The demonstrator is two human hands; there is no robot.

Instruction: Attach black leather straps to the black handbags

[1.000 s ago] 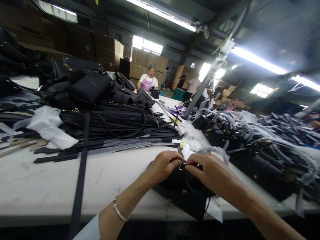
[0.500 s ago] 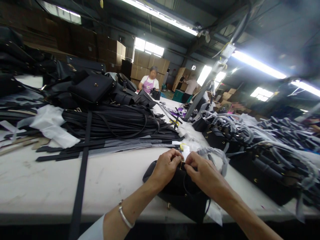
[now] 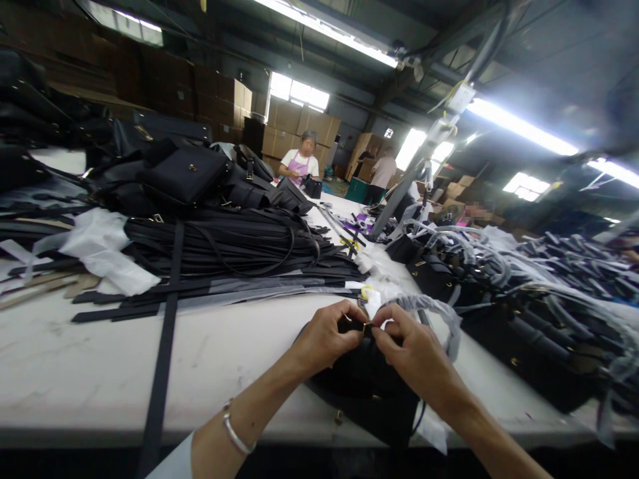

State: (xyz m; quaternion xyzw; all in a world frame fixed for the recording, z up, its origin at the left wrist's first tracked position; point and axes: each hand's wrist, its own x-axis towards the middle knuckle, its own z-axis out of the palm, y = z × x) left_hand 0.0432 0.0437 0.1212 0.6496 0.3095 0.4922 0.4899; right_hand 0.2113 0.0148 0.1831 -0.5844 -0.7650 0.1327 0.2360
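A black handbag [image 3: 367,392] lies on the white table [image 3: 100,372] near its front edge. My left hand [image 3: 324,336] and my right hand [image 3: 414,352] meet above the bag. Both pinch a small gold metal fitting [image 3: 367,327] at the bag's top, fingertips almost touching. A handle wrapped in clear plastic [image 3: 434,313] arches just behind my right hand. A silver bracelet [image 3: 232,432] sits on my left wrist.
A big pile of black straps [image 3: 234,249] and black bags [image 3: 184,173] fills the left and middle of the table; one long strap [image 3: 162,372] hangs over the front edge. Wrapped bags [image 3: 539,313] crowd the right. White paper [image 3: 100,249] lies at left. Two people [image 3: 299,163] work at the far end.
My two hands stayed together on the gold fitting, shifting slightly, and the fingers have regripped. The bag has shifted a little beneath them.
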